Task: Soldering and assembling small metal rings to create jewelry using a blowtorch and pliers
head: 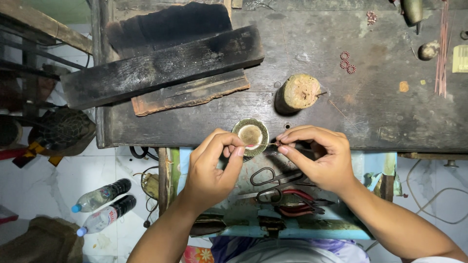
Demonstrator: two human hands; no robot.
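Far left, on the pale tiled floor [53, 180]: two plastic bottles [102, 204] with blue caps lying side by side. Above them, at the left end of the dark wooden counter [312, 44], a charred plank [161, 68] lies tilted over a thinner reddish board [190, 95]. Left hand [212, 168] is raised just below the counter edge, its thumb and forefinger grip pinched together on the left end of a thin wire [261, 144]. The wire runs level across the front of a small round brass dish [250, 134] that sits at the counter edge. Just up and right of the dish, a short upright wooden peg [297, 92]. Right hand [321, 158] holds the wire's other end, its fingertip grip pressed together on it near the dish rim. Below both hands, an open light-blue drawer [292, 229] holds black scissors [270, 182] and red-handled pliers [297, 202]. Farther right on the counter: three small reddish rings [347, 62] clustered together, then a bundle of thin copper rods [442, 48] near the right edge.
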